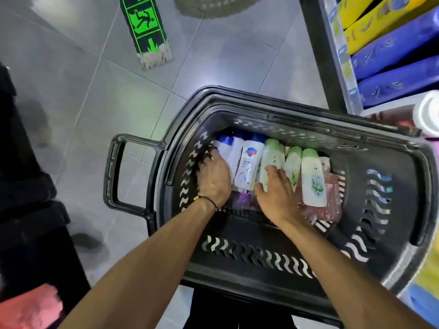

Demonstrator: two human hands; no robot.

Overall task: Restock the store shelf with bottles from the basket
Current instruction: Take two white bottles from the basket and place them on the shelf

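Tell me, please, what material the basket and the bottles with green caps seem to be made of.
The basket looks like moulded hard plastic, dark grey and matte: its walls have wavy cut-out slots and a one-piece handle. The bottles with green caps look like opaque white plastic with a slight sheen and printed labels, probably squeezable, though that cannot be confirmed.

Grey tiled floor (114,98) underfoot, large glossy squares laid on the diagonal, thin pale grout lines between. Soft glare pooling on the tiles near the middle, a faint green tinge in it. Green-and-black floor sticker (145,24) at the top, running-figure pictogram and an arrow, lower end worn to ragged white. Dark metal upright (320,55) at upper right, edge of a store shelf (342,58) with small tags along its pale lip. Yellow packs (370,17) and blue packs (394,53) stacked behind it, blurred. Pale woven round thing (213,5) at the top edge, cut off. Dark bulky shape (26,176) down the left side, unclear; blurred pink patch (31,307) at bottom left.
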